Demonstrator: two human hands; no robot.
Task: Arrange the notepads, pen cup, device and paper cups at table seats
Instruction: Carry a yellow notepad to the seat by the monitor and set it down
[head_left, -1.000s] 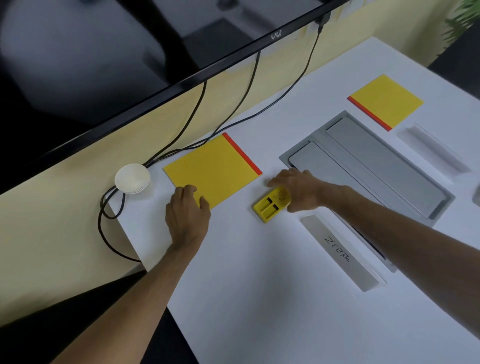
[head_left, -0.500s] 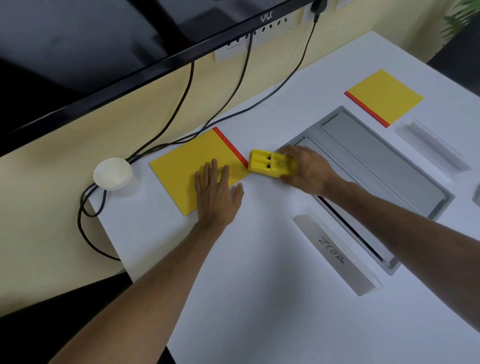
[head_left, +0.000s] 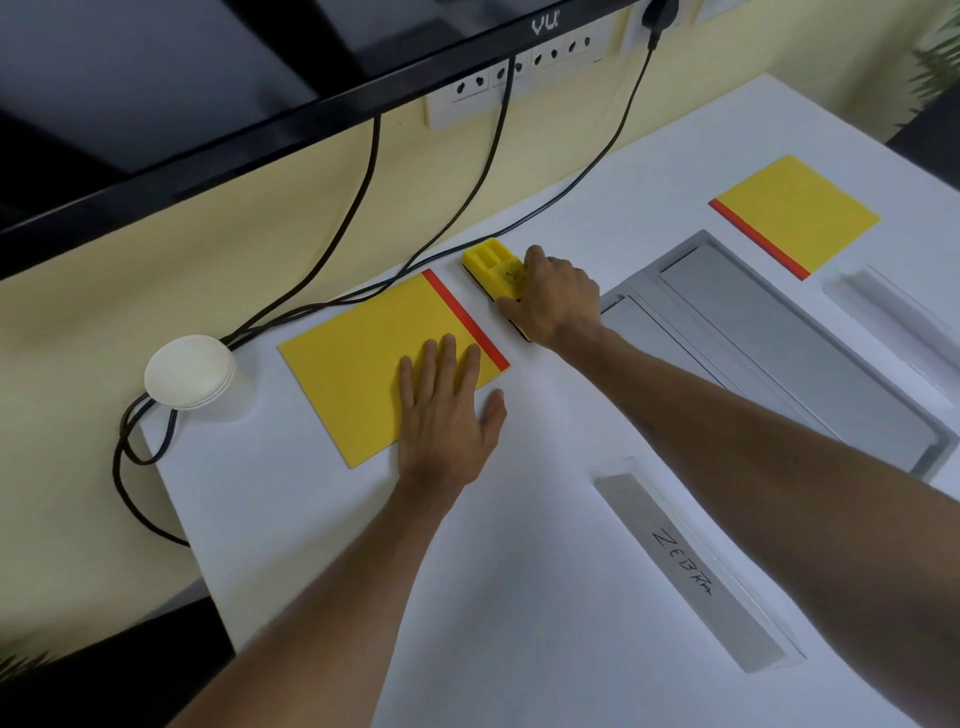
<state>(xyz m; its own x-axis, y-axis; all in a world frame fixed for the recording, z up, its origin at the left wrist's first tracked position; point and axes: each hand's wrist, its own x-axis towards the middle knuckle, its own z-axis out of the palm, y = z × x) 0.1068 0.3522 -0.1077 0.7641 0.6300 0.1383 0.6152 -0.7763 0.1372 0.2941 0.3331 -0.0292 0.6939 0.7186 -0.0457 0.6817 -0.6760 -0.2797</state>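
Observation:
A yellow notepad (head_left: 363, 364) with a red edge lies on the white table (head_left: 519, 597) near its far left corner. My left hand (head_left: 447, 410) rests flat on the pad's near right corner, fingers spread. Just right of the red edge my right hand (head_left: 556, 299) grips a small yellow device (head_left: 493, 265) with a black underside, lying on the table. A stack of upside-down white paper cups (head_left: 189, 371) stands left of the pad. A second yellow notepad (head_left: 795, 213) lies at the far right.
Black cables (head_left: 363, 208) run from wall sockets across the table's far edge and loop off its left corner. A grey cable hatch (head_left: 779, 332) is set into the table's middle. A name stand marked "ZEBRA" (head_left: 685, 571) sits near me, another clear stand (head_left: 893, 322) at the right. A monitor's lower edge (head_left: 311, 104) overhangs.
My right hand carried the yellow device from in front of the notepad to its right side, by the red edge. My left hand moved from the pad's near edge onto its near right corner.

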